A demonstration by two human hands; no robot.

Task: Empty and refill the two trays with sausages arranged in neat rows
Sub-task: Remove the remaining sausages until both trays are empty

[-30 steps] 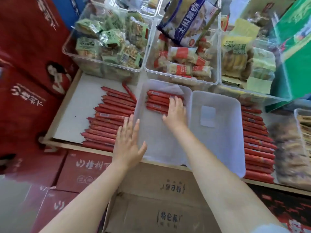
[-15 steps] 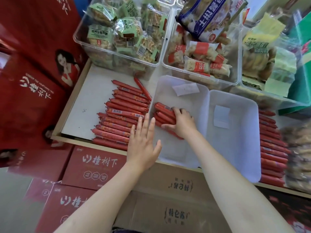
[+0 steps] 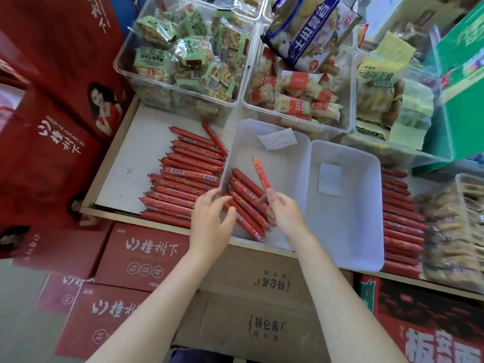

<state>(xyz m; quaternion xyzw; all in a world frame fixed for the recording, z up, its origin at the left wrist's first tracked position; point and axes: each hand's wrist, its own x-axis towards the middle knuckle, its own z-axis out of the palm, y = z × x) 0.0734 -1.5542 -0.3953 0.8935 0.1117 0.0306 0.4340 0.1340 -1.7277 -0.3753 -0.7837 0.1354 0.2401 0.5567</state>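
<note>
Two white plastic trays sit side by side on the shelf: a left tray [image 3: 282,163] and a right tray [image 3: 348,221]. A small bunch of red sausages [image 3: 246,195] lies slanted in the near left corner of the left tray. My right hand [image 3: 284,210] pinches the lower end of one red sausage [image 3: 260,172] and holds it upright over that tray. My left hand [image 3: 210,218] rests at the tray's near left wall, fingers curled and touching the bunch. A row of loose sausages [image 3: 183,176] lies on the shelf left of the trays, another row [image 3: 400,221] on the right.
Clear bins of packaged snacks [image 3: 188,56] [image 3: 298,93] stand behind the trays. A paper slip [image 3: 277,138] lies in the left tray and another slip [image 3: 330,179] in the right. Red cartons [image 3: 146,252] and brown boxes [image 3: 262,284] are stacked below the shelf edge.
The sausage bunch has been dragged from the far end of the left tray to its near left corner. My right hand lifted one sausage out; my left hand moved onto the bunch.
</note>
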